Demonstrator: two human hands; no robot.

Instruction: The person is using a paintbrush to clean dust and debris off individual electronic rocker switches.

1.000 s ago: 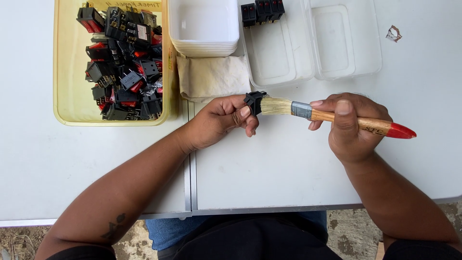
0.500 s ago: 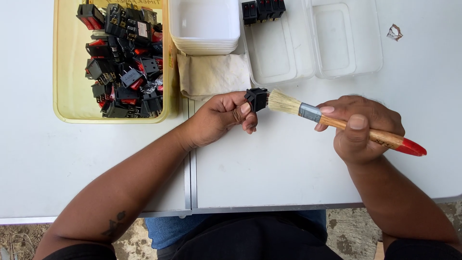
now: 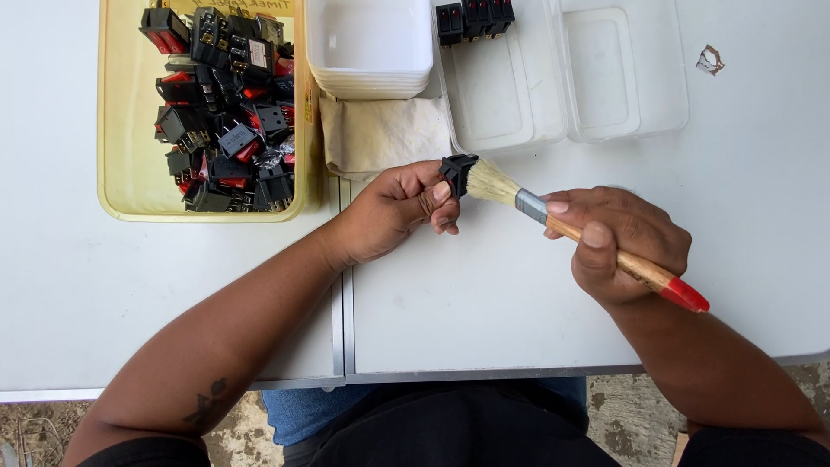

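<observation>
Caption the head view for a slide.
Left hand holds a black switch while right hand brushes it with a paintbrush.

Bright even daylight, soft shadows, sharp focus

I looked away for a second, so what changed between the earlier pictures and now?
The right hand tilted the brush, its red end dropping lower right, bristles staying on the black switch. The left hand keeps pinching the switch. The yellow bin and clear trays stayed put.
</observation>
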